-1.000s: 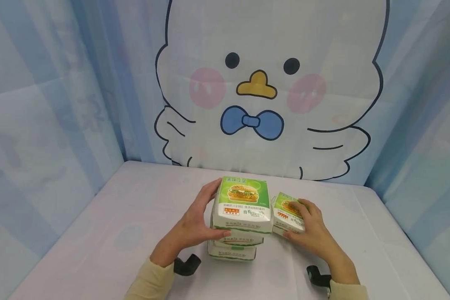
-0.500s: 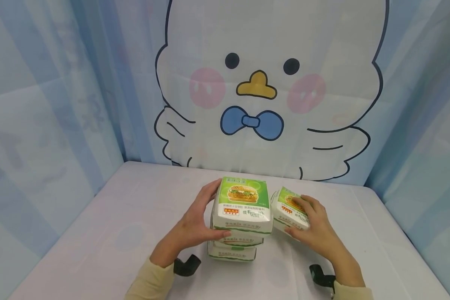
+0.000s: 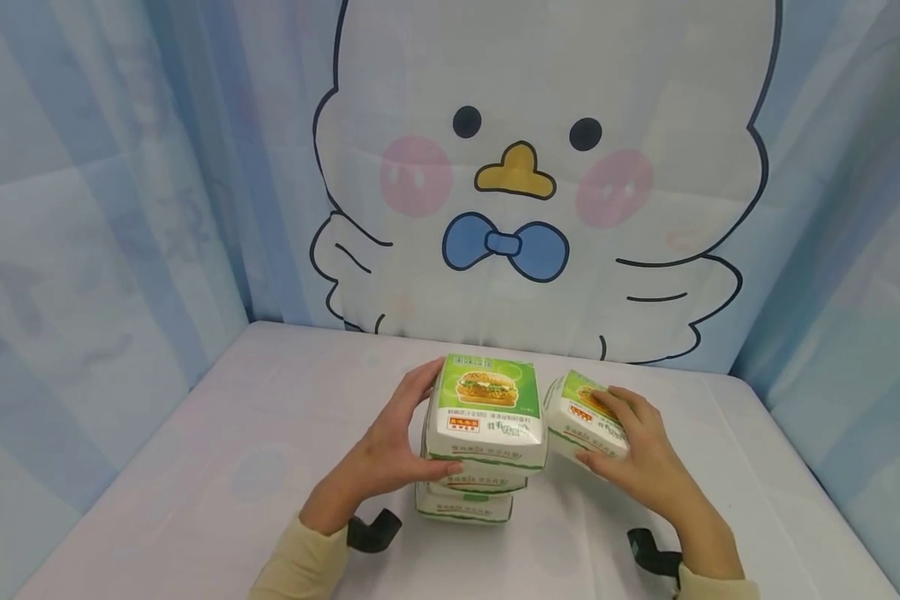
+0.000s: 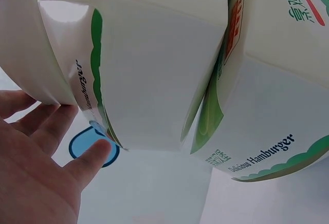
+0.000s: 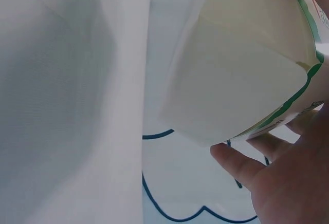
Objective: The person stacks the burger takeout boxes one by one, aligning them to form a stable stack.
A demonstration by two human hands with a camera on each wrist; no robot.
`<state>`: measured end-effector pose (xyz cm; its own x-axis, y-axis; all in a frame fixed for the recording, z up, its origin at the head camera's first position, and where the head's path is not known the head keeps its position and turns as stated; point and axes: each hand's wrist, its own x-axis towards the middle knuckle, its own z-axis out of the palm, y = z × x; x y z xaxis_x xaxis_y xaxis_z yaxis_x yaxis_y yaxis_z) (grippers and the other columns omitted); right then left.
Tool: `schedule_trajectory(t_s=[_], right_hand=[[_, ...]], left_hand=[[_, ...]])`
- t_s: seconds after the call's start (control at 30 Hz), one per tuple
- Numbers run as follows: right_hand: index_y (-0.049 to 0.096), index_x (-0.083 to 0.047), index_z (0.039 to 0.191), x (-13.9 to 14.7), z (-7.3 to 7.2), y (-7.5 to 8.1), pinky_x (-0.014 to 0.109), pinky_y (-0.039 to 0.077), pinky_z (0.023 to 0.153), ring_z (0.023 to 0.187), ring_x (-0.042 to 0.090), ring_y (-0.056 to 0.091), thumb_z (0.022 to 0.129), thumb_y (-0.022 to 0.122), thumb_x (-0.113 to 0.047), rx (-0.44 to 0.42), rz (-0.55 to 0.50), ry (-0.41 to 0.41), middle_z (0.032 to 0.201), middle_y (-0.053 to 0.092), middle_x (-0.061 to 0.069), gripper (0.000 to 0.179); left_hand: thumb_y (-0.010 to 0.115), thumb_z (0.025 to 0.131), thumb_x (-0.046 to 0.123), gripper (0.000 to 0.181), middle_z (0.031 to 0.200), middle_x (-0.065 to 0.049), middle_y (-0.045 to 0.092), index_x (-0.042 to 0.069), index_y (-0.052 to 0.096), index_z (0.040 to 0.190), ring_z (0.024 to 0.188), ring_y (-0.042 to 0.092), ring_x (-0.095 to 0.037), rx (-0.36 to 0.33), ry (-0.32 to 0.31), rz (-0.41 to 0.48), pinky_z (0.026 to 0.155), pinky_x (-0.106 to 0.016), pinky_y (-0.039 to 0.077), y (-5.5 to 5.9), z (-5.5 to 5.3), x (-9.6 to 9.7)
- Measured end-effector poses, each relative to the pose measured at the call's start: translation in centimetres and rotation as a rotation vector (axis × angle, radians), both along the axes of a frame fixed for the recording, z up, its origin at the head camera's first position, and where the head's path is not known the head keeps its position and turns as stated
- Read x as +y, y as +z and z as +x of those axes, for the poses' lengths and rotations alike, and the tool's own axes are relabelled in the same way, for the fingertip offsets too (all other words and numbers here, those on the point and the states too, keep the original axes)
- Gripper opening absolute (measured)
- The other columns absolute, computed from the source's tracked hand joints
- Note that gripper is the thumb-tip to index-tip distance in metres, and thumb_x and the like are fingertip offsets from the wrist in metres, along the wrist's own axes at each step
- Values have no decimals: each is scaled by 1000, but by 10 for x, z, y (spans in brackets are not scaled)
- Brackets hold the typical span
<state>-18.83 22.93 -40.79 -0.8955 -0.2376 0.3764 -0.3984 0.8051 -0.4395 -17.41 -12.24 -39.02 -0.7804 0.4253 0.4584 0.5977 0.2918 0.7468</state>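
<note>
Three white-and-green burger boxes stand stacked at mid table: a top box [image 3: 487, 417], a middle box [image 3: 487, 482] and a bottom box [image 3: 465, 508]. My left hand [image 3: 390, 454] grips the stack from the left, thumb across the front and fingers behind. Seen in the left wrist view, the left hand [image 4: 43, 167] is at the upper part of the stack. To the right of it, my right hand [image 3: 641, 454] holds another burger box [image 3: 585, 421], tilted. The right wrist view shows this burger box [image 5: 241, 80] raised off the table, its plain side visible, with the right hand [image 5: 288, 178] around it.
A white cloth covers the table [image 3: 195, 492]. Behind it hangs a backdrop [image 3: 510, 308] printed with a cartoon chick, and pale blue curtains [image 3: 82, 208] enclose the sides. Black wrist mounts [image 3: 375, 531] are on both arms.
My right hand has drawn its burger box to the right, away from the stack, and raised and tilted it. The left hand and the stack have stayed in place.
</note>
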Motion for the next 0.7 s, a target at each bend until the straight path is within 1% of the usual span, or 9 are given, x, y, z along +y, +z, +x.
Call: schedule_trajectory(t_s=[0.17,0.33,0.47,0.57,0.63,0.7], right_hand=[[48,-12,143,3,1,11,51,46,83,122,37,39,72,87,-23,61,27,20,146,39,19,82],[48,-11,143,5,2,23,54,46,84,124,39,39,70,88,-22,108,37,60,146,39,21,84],[47,-10,144,7,2,33,56,47,86,126,40,39,70,88,-20,129,50,84,147,38,23,85],[47,-10,145,8,3,40,56,49,86,126,40,39,71,88,-21,130,62,86,148,38,22,85],[47,-11,146,9,4,45,51,51,85,125,38,41,72,88,-22,136,71,83,148,39,21,85],[46,-13,146,10,5,51,43,52,83,123,35,43,73,87,-23,145,71,81,148,40,19,84]], left_hand=[[89,71,29,114,159,8,25,31,15,158,145,32,-15,-7,6,4,117,-52,36,0,1,0],[90,71,29,115,160,7,25,30,15,158,144,32,-15,4,1,2,117,-52,36,0,1,-1],[89,71,27,115,159,7,25,29,15,158,142,35,-15,12,5,-5,116,-51,38,0,0,-1],[89,71,27,114,160,7,24,30,15,158,141,36,-15,9,7,-10,115,-51,39,0,0,-1],[89,71,27,115,160,7,24,29,15,158,141,36,-15,9,4,-9,115,-51,38,0,0,-1],[89,71,27,115,160,7,25,29,15,158,142,35,-15,10,1,-7,116,-51,38,-1,0,-1]])
